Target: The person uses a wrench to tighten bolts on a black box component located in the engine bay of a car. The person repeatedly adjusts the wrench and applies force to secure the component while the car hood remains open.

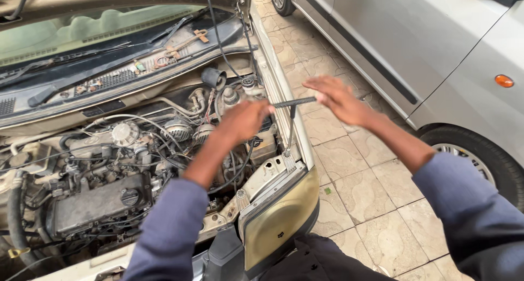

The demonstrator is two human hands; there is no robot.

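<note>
Count: two hands, one T-handle wrench (291, 123), one headlamp (277, 221), one engine (98, 199), one grey car (431, 46) to the right of the right hand.

Left hand (244, 120): forearm reaches forward over the engine bay, back of hand up, fingers curled at the left end of the wrench's crossbar; whether they clamp it I cannot tell.

Right hand (337, 99): arm comes in from the right, wrist bent, fingers stretched and blurred, fingertips touching the right end of the crossbar.

Wrench stands upright between the two hands, its shaft running down to the body panel just above the headlamp. Both sleeves blue
</note>
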